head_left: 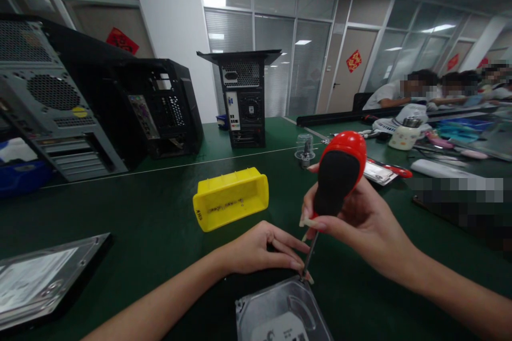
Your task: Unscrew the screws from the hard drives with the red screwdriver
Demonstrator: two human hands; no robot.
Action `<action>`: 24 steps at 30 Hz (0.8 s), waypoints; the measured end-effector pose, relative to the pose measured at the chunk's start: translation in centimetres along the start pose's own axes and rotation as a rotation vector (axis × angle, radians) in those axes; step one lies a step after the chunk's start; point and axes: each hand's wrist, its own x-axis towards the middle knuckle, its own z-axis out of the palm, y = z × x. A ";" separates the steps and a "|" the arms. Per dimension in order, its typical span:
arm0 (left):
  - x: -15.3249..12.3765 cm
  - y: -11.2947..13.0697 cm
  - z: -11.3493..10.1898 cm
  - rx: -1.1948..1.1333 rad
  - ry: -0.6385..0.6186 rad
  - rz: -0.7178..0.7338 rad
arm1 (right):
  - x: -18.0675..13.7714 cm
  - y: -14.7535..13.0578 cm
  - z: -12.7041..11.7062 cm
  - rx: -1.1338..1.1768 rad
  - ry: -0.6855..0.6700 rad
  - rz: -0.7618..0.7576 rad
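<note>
My right hand [360, 221] is closed round the red and black handle of a screwdriver [338, 178]. Its thin shaft runs down to the top right corner of a silver hard drive [280, 311] lying at the bottom edge of the view. My left hand [260, 249] rests on the green table just behind the drive. Its fingers are pressed together at the screwdriver's tip, and I cannot make out what they pinch.
A yellow plastic bin [231, 198] lies on its side behind my hands. Another hard drive [38, 282] sits at the lower left. Three computer cases [245, 98] stand at the back. Tools and clutter [404, 136] fill the right, where other people [400, 96] sit.
</note>
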 end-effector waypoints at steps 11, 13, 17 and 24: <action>-0.5 -0.3 0.0 -0.009 -0.030 0.027 | 0.3 -0.3 -0.4 -0.083 0.046 -0.044; -0.6 -0.4 0.1 0.003 -0.017 0.048 | 0.5 -0.3 -0.3 -0.088 0.060 -0.040; -0.6 -0.4 0.5 0.052 0.047 0.081 | 0.5 -0.3 -0.3 -0.089 0.062 -0.038; -0.7 -0.2 1.0 0.097 0.091 0.107 | 0.2 -0.2 -0.5 -0.129 0.049 -0.048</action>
